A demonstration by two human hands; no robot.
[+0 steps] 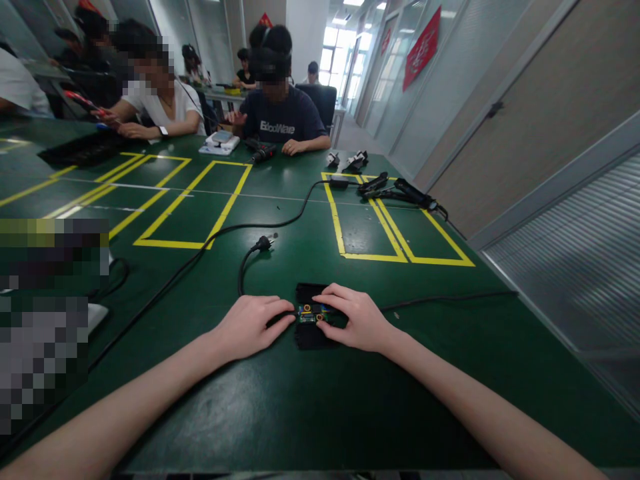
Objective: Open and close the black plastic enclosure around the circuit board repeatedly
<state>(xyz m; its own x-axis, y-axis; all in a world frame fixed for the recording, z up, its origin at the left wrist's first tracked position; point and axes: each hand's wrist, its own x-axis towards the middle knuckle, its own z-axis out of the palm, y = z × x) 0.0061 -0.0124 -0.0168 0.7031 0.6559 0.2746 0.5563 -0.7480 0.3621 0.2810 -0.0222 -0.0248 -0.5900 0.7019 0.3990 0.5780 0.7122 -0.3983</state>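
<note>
A glossy green desk (pixel 280 413) fills most of the frame, its far half marked with rectangles of yellow tape (pixel 375 257). A long black cable (pixel 250 227) runs across it from the lower left to a small black box (pixel 339 182) near the upper right, beside a dark jointed tool (pixel 395 190). At the desk's far edge, in the upper middle, a person in a dark T-shirt (pixel 285 117) sits behind a drill-like tool (pixel 261 152); a person in a white top (pixel 160 103) is at the upper left, near a black tray (pixel 83 148). Farther back are more seated people, a bright window (pixel 337 57) and glass partitions with a red banner (pixel 423 50). Patches at the left edge are too blurred to read.

Just below the frame's centre, the small circuit board (pixel 308 313) lies between the two hands — one black case half (pixel 309 291) above it, another case half (pixel 311 338) below. The left hand (pixel 253 325) comes in from the left, thumb and forefinger nearly together at the board's left end; one cannot tell whether they pinch anything. The right hand (pixel 361 317) curves in opposite, its thumb and forefinger parted around the board's right end — how firmly they press is unclear. Above the left hand lies a black plug (pixel 263 244), and a dark cord (pixel 450 297) stretches away to the right.
</note>
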